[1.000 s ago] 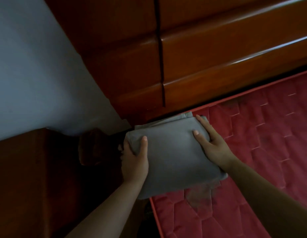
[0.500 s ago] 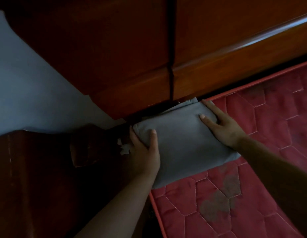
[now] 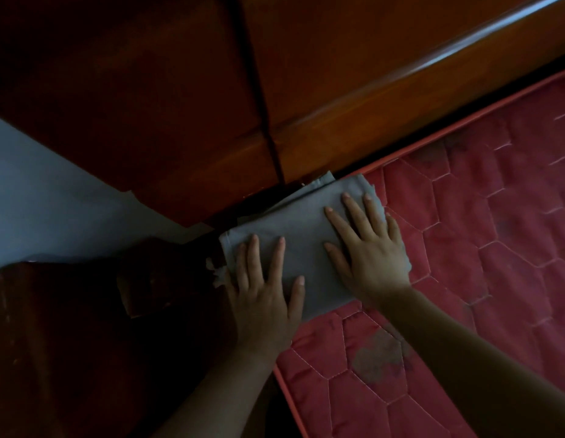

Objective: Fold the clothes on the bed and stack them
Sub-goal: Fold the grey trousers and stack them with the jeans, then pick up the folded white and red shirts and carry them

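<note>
Head view: I see left hand (image 3: pixel 262 298) and right hand (image 3: pixel 369 248) flat on the folded grey cloth (image 3: pixel 294 222) on the red mattress (image 3: pixel 480 248), fingers (image 3: pixel 339 226) straight, spread.

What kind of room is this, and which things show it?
Most likely a bedroom: a red quilted mattress lies beside a dark wooden headboard, and a folded grey garment rests on its corner.

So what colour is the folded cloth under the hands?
The folded cloth is plain grey; head view.
</note>
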A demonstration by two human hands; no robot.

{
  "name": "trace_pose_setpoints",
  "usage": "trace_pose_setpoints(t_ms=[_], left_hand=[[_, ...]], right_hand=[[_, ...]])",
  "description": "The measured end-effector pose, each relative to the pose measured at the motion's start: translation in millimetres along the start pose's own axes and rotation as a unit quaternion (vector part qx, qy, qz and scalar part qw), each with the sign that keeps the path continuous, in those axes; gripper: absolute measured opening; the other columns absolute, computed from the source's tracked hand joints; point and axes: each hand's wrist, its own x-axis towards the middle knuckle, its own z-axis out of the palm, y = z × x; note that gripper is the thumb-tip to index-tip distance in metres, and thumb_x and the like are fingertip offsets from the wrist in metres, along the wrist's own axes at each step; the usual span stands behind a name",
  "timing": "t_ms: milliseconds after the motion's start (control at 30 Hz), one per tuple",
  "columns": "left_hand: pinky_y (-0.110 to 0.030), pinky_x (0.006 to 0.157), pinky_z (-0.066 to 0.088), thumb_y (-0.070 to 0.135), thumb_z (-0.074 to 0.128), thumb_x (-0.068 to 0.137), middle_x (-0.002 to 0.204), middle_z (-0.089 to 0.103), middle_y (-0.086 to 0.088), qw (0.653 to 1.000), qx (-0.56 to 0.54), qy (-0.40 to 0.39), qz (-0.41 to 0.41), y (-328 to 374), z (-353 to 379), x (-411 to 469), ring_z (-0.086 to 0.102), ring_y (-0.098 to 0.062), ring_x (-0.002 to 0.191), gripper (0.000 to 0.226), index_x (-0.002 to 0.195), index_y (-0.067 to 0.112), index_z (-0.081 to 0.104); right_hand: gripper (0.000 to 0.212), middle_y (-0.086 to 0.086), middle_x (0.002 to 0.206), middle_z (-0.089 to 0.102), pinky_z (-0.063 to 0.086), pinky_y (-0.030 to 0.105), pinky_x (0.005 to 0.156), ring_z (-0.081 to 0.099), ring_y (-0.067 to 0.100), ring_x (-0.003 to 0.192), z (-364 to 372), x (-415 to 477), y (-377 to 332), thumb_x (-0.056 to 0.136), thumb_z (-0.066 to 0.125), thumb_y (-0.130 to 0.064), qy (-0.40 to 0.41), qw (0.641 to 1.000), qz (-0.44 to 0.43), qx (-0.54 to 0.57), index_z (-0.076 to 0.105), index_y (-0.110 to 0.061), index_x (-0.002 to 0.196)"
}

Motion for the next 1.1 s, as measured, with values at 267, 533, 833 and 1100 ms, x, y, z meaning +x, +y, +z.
trace_pose_setpoints(t_ms=[267, 533, 833, 1100], left_hand=[[-0.061, 0.107, 0.010, 0.064, 0.016, 0.088, 0.153, 0.015, -0.010, 0.996, 0.058, -0.050, 0.043, 13, -29, -3, 0.015, -0.031, 0.140, 0.065, 0.146, 0.035, 0.017], [-0.065, 0.103, 0.022, 0.064, 0.025, 0.084, 0.148, 0.030, -0.008, 0.973, 0.046, -0.108, 0.199, 113, -44, -29, 0.023, -0.032, 0.137, 0.067, 0.144, 0.033, 0.025], [-0.056, 0.109, 0.018, 0.067, 0.019, 0.082, 0.148, 0.033, 0.000, 0.922, 0.052, -0.155, 0.350, 274, -7, -166, 0.023, -0.023, 0.139, 0.070, 0.144, 0.035, 0.022], [-0.055, 0.110, 0.017, 0.067, 0.020, 0.080, 0.147, 0.033, 0.002, 0.876, 0.053, -0.206, 0.433, 405, 35, -364, 0.022, -0.020, 0.139, 0.071, 0.144, 0.036, 0.022]], right_hand=[[0.062, 0.001, 0.157, 0.014, 0.007, 0.050, 0.114, 0.006, 0.021, 0.144, -16, -43, 2, 0.093, 0.018, -0.058, -0.005, 0.994, 0.069, 0.082, 0.025, -0.028, 0.146], [0.057, 0.008, 0.152, 0.028, 0.030, 0.055, 0.105, 0.025, 0.031, 0.139, -42, -172, 64, 0.094, 0.035, -0.053, 0.029, 0.963, 0.226, 0.143, 0.036, -0.023, 0.142], [0.068, 0.008, 0.149, 0.033, 0.036, 0.047, 0.104, 0.032, 0.027, 0.135, -52, -402, 160, 0.087, 0.023, -0.059, 0.084, 0.892, 0.412, 0.167, 0.040, -0.020, 0.140], [0.052, 0.014, 0.142, 0.042, 0.038, 0.045, 0.102, 0.042, 0.030, 0.129, -66, -629, 219, 0.090, 0.054, -0.040, 0.127, 0.839, 0.499, 0.177, 0.049, -0.014, 0.134]])
